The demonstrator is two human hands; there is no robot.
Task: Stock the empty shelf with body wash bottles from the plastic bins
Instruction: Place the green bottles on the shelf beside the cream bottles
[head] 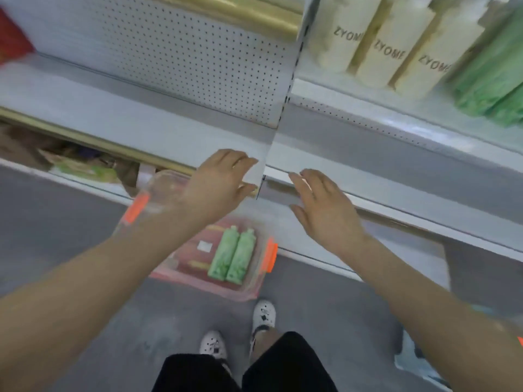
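**Both grips empty, bottles below**

My left grip [223,182] and right grip [322,205] are spread open, holding nothing, at the front edge of the empty shelf [141,123]. Two green body wash bottles [232,257] lie in the plastic bin [198,281] on the floor. I should reach down and take one per grip, around the body.

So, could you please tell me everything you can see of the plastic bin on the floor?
The plastic bin is a clear, pink-tinted rectangular tub with an orange latch at each end. It sits flat on the grey floor before the shelving, ahead of the person's shoes. Two green bottles lie side by side near its right end, beside a red patch with a white label. Neither the left hand nor the right hand touches it.
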